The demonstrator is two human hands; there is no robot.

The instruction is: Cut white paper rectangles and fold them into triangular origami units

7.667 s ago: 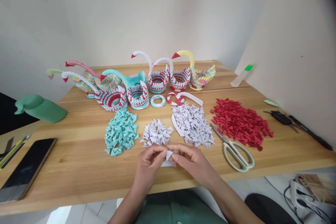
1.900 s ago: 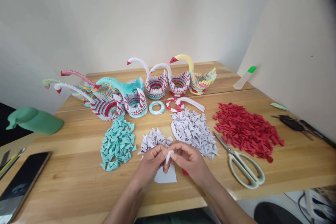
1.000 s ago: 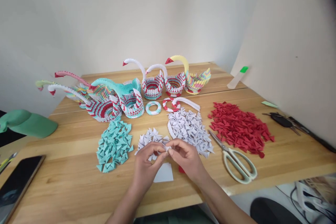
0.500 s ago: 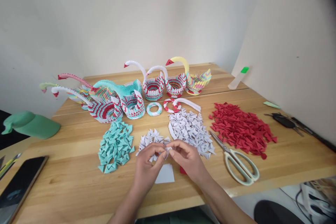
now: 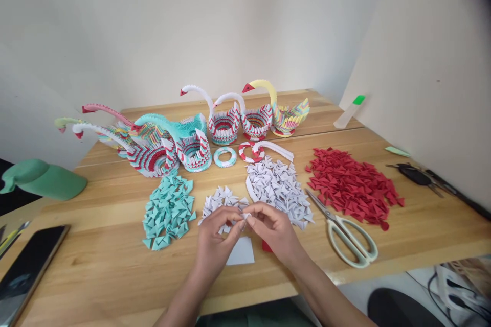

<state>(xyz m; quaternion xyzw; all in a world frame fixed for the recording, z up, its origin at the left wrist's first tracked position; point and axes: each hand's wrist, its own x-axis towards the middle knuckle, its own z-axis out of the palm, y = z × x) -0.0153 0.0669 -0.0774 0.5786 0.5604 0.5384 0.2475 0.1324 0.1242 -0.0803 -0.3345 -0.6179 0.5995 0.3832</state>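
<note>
Between the fingertips of both hands is a small white folded paper piece, partly hidden by the fingers. My left hand pinches it from the left, and my right hand pinches it from the right. Below them a white paper sheet lies flat on the table. A bit of red paper shows beside my right wrist. Just beyond my hands lie a small heap of white folded paper pieces and a larger white heap.
Turquoise pieces lie left, red pieces right. Scissors rest near my right forearm. Folded paper swans and a paper ring stand behind. A phone and a green bottle are left, keys far right.
Both hands keep their pinch on the white paper piece, with only a slight shift of the fingers. The whole view has moved very slightly.
</note>
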